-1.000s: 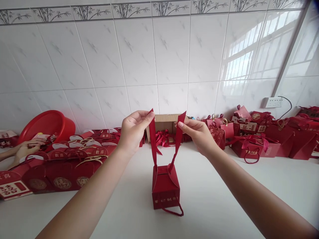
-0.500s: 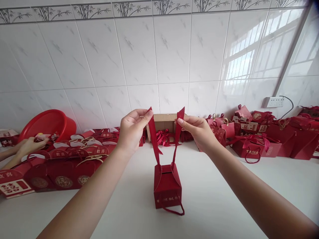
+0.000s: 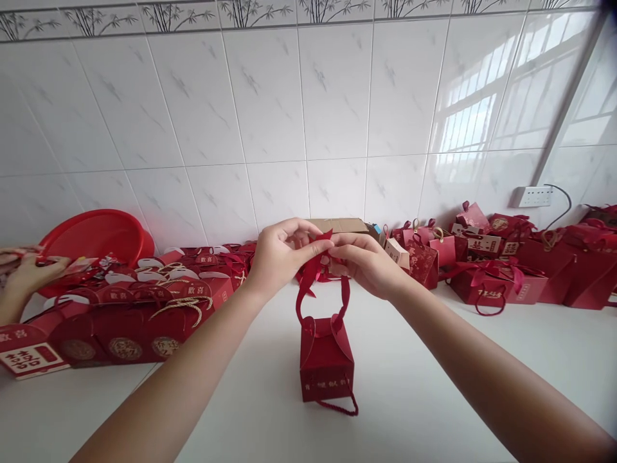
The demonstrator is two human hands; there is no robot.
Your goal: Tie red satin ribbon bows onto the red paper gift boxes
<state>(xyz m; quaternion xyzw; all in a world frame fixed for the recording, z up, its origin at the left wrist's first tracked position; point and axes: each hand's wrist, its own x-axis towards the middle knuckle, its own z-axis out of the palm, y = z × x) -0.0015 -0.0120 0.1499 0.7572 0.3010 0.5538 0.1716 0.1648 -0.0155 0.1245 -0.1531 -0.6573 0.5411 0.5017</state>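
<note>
A small dark red gift box (image 3: 326, 360) with pale lettering stands upright on the white table, a twisted cord loop hanging from its front. From its top a red ribbon (image 3: 299, 302) rises on both sides in a loop. Above the box, my left hand (image 3: 288, 254) is closed, thumb and fingers pinching the ribbon. Close against it, my right hand (image 3: 364, 260) also pinches the ribbon, its fingertips meeting those of my left hand. The ribbon's ends are brought together there, partly hidden by the fingers.
Rows of red gift boxes (image 3: 130, 328) stand at left before a red basin (image 3: 103, 238), where another person's hand (image 3: 38, 280) holds something blurred. More red boxes and bags (image 3: 496, 283) line the right. Behind my hands is a cardboard box (image 3: 340, 225). The tiled wall bears a socket strip (image 3: 531, 196).
My hands were apart, each holding one upright ribbon end. They have come together above the box, bringing the ends to meet. The other person's hand has shifted left.
</note>
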